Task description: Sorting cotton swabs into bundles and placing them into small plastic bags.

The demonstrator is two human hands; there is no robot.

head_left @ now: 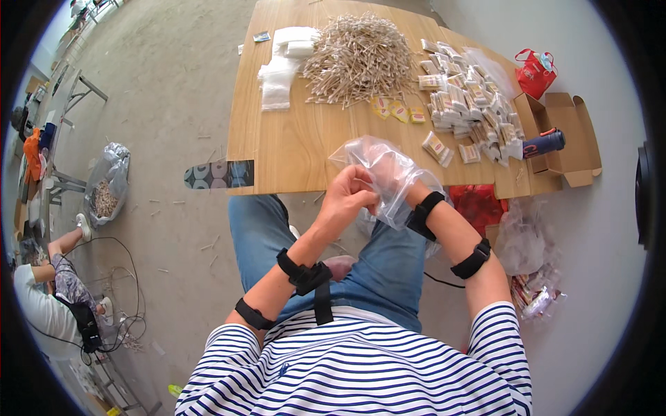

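A clear plastic bag (399,197) is held over my lap at the table's near edge. The fingers of my left hand (347,197) are closed in a pinch on the bag's open edge. My right hand (388,166) is inside the bag up to the wrist; its fingers show only dimly through the plastic. Beyond the hands lies a large heap of thin pale sticks (361,59) that look like cotton swabs. Several small filled packets (468,100) are piled to its right, and two loose packets (437,148) lie closer to my right hand.
Stacks of clear flat bags (276,87) and yellow labels (399,111) lie on the wooden table (291,152). A dark bottle (544,143) rests across an open cardboard box (572,159) beside a red bag (535,73). At left, another person (52,312) sits near a sack of sticks (105,197).
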